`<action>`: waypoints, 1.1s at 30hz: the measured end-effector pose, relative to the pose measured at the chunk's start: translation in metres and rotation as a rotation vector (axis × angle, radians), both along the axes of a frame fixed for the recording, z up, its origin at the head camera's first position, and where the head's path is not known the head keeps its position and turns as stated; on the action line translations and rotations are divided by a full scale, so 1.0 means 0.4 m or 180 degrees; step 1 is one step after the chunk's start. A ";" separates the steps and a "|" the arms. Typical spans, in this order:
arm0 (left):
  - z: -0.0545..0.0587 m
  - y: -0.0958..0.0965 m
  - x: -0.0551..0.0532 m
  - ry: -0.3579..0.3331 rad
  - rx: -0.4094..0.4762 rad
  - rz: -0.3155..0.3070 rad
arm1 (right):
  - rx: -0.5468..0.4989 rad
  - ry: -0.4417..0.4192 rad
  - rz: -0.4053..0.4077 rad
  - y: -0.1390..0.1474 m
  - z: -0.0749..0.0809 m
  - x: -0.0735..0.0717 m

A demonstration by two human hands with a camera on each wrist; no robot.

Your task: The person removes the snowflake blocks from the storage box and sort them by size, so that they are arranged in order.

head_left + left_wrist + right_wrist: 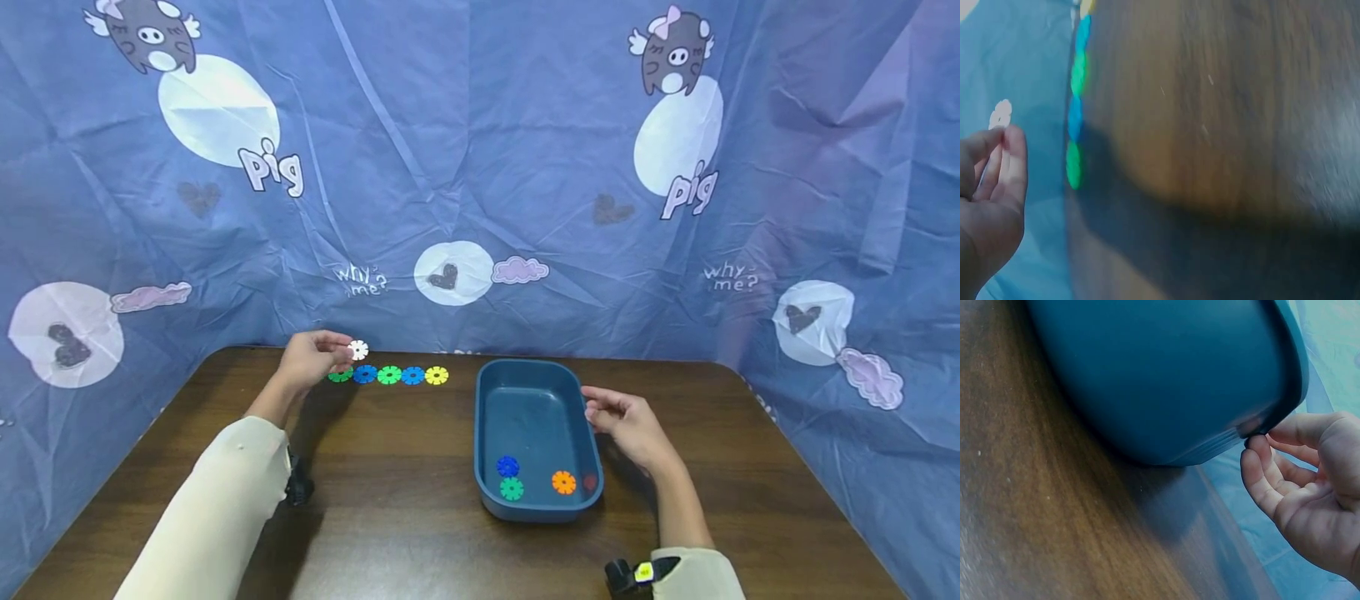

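My left hand (311,360) pinches a white snowflake disc (359,350) between thumb and fingers, above the table's far edge. Just below it runs a row of notched discs: a green disc (341,375) partly behind the fingers, a blue disc (365,374), another green disc (389,375), a second blue disc (413,376) and a yellow disc (437,376). In the right wrist view, my right hand (1316,487) grips the rim of the blue plastic bin (1160,375) with its fingertips. Inside the bin lie a dark blue disc (507,467), a teal-green disc (512,489) and an orange disc (564,482).
The brown wooden table (390,517) carries the bin right of centre. A blue printed curtain (465,167) hangs behind the table and round its sides. A reddish patch (590,482) shows on the bin's right inner wall.
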State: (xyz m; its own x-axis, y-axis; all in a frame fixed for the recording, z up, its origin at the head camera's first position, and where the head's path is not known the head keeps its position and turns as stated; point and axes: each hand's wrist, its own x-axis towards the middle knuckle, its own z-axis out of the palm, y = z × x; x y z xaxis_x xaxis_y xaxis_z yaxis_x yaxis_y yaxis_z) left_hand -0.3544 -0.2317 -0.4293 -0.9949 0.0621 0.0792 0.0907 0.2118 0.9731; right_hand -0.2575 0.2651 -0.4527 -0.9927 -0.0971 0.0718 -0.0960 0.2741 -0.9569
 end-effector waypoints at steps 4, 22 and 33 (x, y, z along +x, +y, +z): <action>-0.031 -0.053 0.010 -0.0116 0.0175 0.0587 | -0.0034 -0.0001 0.0015 -0.002 0.002 0.001; -0.099 -0.114 0.016 -0.0478 -0.0023 0.1254 | 0.0000 0.0051 0.0016 -0.003 0.005 0.004; -0.102 -0.117 0.007 -0.0458 -0.0401 0.0945 | 0.0010 0.0051 0.0036 -0.003 0.011 0.007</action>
State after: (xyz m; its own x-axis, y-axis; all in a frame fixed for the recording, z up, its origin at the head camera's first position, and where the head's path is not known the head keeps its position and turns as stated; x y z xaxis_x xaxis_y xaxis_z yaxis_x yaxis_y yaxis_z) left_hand -0.3516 -0.2784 -0.4699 -0.9715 -0.2311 -0.0530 -0.1290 0.3275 0.9360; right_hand -0.2548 0.2641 -0.4483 -0.9902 -0.1086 0.0874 -0.1144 0.2758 -0.9544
